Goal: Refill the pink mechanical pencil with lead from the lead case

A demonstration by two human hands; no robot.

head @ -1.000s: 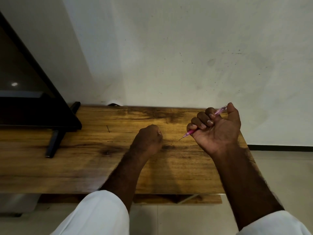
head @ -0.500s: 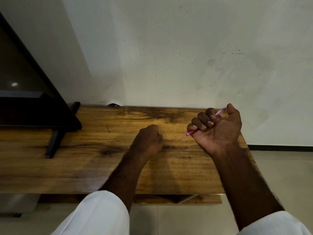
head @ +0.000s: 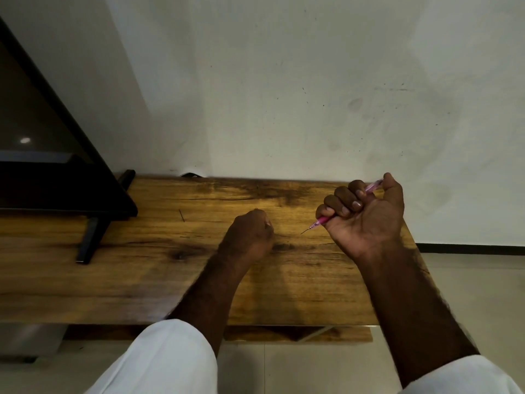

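Gripping the pink pencil [head: 322, 220] in my right hand [head: 366, 217], palm turned up, fingers [head: 338, 200] curled tight over the barrel and thumb pressed on its far end by the wall. Pencil runs slanted through the fist: pink cap end pokes out near the thumb, thin metal tip pokes out at the lower left, pointing down-left toward the desk [head: 142, 274], tip looks just above the wood, not touching as far as I can see. My left hand [head: 248, 234] sits on the desk just left of the tip, closed in a fist, knuckles up; something tiny and pale shows at the finger ends but can't tell what, or if anything is held inside. Lead case not visible to me, maybe hidden in that fist, can't say. One short dark thin stick [head: 181, 215] lies on the wood, well left of the left hand. Black monitor [head: 42, 177] with its stand foot on the far left of the desk. White sleeves at both forearms. Plain white wall behind.
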